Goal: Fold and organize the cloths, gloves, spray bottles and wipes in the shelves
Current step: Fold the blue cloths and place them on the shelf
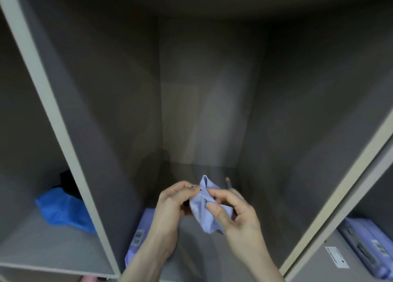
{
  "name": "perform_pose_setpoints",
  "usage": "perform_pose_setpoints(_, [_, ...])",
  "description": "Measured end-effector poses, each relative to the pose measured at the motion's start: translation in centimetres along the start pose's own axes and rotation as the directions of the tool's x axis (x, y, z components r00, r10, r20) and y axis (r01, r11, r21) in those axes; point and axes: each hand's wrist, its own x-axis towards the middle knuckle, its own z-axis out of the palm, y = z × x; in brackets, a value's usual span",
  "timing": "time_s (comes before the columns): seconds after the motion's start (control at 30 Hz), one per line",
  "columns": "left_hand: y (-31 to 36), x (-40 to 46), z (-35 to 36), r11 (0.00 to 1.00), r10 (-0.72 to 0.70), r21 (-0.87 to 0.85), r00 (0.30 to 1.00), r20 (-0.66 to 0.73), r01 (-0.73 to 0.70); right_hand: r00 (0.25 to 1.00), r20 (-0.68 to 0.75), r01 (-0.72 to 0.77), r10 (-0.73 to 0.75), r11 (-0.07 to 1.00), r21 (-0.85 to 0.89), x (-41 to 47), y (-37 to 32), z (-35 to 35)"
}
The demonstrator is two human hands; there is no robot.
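Observation:
A small pale lavender-blue glove (204, 211), crumpled, hangs between both hands in front of the middle shelf compartment. My left hand (170, 205) pinches its upper left edge. My right hand (236, 213) holds its right side, thumb pressed on the front and fingers curled behind. A lavender pack (140, 235) lies on the compartment floor at the left, partly hidden by my left forearm.
A bright blue crumpled cloth or bag (63, 211) and something black (68, 183) lie in the left compartment. Lavender packs (368, 247) with labels sit in the right compartment. Pale divider panels (57, 120) separate the grey compartments. A small dark stick-like item (228, 183) stands behind the hands.

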Motion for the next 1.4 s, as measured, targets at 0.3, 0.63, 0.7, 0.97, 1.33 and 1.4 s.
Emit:
perform_pose_setpoints(0.3, [-0.1,-0.3,0.7,0.982,-0.014,-0.190,0.999,-0.040,0.007,1.000,0.000,0.019,-0.019,0.999,-0.049,0.9,0.1,-0.1])
perform_pose_setpoints(0.63, [0.0,-0.8,0.3,0.992,0.126,0.034,0.988,-0.089,-0.123,0.997,-0.016,0.069,-0.071,0.989,-0.134,1.2,0.1,0.4])
perform_pose_setpoints(0.7, [0.3,-1.1,-0.1,0.980,0.166,0.119,0.984,-0.069,-0.157,0.993,-0.035,0.102,-0.114,0.966,-0.236,1.3,-0.1,0.2])
perform_pose_setpoints(0.97, [0.6,-1.7,-2.2,0.792,0.159,0.578,0.981,0.113,-0.195,0.954,-0.017,0.245,-0.299,0.810,-0.532,0.9,-0.6,0.2])
perform_pose_setpoints(1.33, [0.1,-1.8,-1.4,0.843,0.293,0.497,0.951,-0.099,-0.208,0.955,-0.123,0.216,-0.268,0.919,-0.329,-0.6,-1.2,1.4])
perform_pose_setpoints(1.4, [0.2,-1.9,-1.3,0.841,0.286,0.491,0.957,-0.050,-0.225,0.962,-0.120,0.196,-0.244,0.929,-0.314,-0.5,-1.1,1.3])
